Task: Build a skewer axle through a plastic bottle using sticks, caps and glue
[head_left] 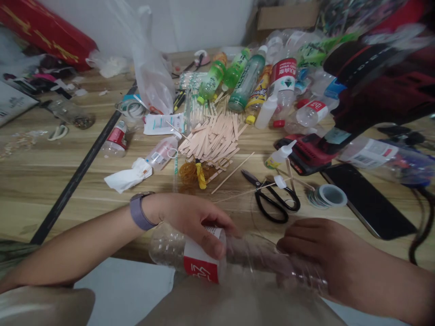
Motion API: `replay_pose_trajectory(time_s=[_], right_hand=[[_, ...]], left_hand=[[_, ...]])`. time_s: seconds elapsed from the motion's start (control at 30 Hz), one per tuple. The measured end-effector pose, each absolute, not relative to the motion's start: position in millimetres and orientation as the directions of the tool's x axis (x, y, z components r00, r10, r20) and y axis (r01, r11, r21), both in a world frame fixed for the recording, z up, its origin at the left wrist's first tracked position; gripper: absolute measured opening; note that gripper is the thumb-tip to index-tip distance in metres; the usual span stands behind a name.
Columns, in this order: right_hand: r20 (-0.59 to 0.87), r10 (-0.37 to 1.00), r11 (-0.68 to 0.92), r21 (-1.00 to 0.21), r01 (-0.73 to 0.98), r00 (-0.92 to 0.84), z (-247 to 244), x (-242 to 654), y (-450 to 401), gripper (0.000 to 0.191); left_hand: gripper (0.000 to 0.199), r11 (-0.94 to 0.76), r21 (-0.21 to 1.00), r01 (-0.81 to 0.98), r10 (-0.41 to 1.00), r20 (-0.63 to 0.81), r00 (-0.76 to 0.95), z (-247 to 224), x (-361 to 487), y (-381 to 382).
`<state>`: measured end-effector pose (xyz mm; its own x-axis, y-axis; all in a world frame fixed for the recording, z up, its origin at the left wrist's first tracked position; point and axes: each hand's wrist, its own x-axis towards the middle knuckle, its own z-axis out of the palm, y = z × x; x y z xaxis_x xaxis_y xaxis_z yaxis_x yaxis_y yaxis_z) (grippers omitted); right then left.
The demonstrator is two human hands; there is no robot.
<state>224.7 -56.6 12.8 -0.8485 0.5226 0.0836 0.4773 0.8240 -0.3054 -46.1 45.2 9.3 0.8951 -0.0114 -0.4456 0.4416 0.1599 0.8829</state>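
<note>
A clear plastic bottle [168, 244] with a red and white label lies sideways above my lap, at the table's near edge. My left hand [193, 222], with a purple band on its wrist, is wrapped over the labelled part, thumb on the near side. At the ribbed right end, my right hand [316, 253] has its fingers curled on the bottle; some fingertips are hidden or seen blurred through the plastic. Just beyond the bottle lie black-handled scissors [275, 199]. A spool [328, 197] of thin line sits past my right hand.
Wooden sticks [217, 138] are heaped mid-table, with rubber bands [188, 174] close by. A red and black power drill [353, 99] stands at right, near a dark phone [369, 199] and a small glue bottle [280, 156]. Several drink bottles [251, 74] crowd the back.
</note>
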Motion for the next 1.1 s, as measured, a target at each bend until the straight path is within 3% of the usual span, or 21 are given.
replay_pose_trajectory(time_s=[0.13, 0.37, 0.87, 1.1], right_hand=[[0.145, 0.541, 0.825, -0.281, 0.49, -0.828, 18, 222, -59, 0.043], [0.155, 0.529, 0.827, -0.312, 0.467, -0.834, 20, 218, -61, 0.044], [0.179, 0.549, 0.811, -0.349, 0.469, -0.816, 24, 218, -61, 0.043], [0.105, 0.566, 0.791, -0.347, 0.503, -0.818, 23, 219, -60, 0.05]], left_hand=[[0.042, 0.293, 0.857, 0.425, -0.061, -0.427, 0.902, 4, -45, 41], [0.04, 0.362, 0.827, 0.43, -0.072, -0.435, 0.898, 3, -43, 39], [0.042, 0.362, 0.841, 0.402, -0.062, -0.408, 0.911, 0, -42, 36], [0.041, 0.281, 0.868, 0.409, -0.084, -0.402, 0.912, 3, -40, 40]])
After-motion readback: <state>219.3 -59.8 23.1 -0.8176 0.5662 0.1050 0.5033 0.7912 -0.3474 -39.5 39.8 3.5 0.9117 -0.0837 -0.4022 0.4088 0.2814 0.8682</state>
